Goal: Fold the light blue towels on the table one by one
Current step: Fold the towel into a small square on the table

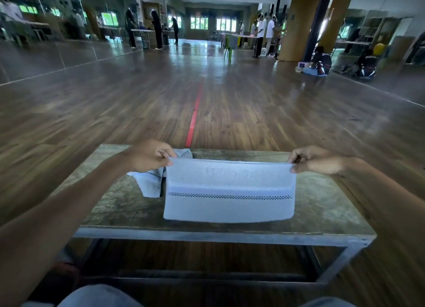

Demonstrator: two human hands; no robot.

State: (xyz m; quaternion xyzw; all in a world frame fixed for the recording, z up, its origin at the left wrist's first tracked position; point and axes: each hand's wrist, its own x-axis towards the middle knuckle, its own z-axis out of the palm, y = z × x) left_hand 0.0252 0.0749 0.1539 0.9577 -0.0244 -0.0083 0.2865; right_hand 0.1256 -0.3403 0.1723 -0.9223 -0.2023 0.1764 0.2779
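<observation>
**Two towels, two grips, one surface**

There are two light blue towels. The held towel (230,198) is stretched flat between both grips. The left grip (149,156) pinches its upper left corner with thumb and curled fingers, and the right grip (315,159) pinches the upper right corner the same way. Both are clamped on the cloth, with the top edge pulled taut and straight between them.

The cloth hangs down from the grips over the surface (322,210). One dark checkered stripe and one pale band run across it. Its lower edge stops short of the near rim of the surface; whether it touches the wood cannot be told.

The second towel (149,182) lies crumpled on the surface just under and behind the left grip. Part of it is hidden by that hand and by the held cloth.

Bare wood shows below and outward of the right grip, as far as the surface's right edge. A narrower bare strip lies below the left grip. Beyond both grips the far rim gives onto the wooden floor (253,104), which carries one red line (194,118).
</observation>
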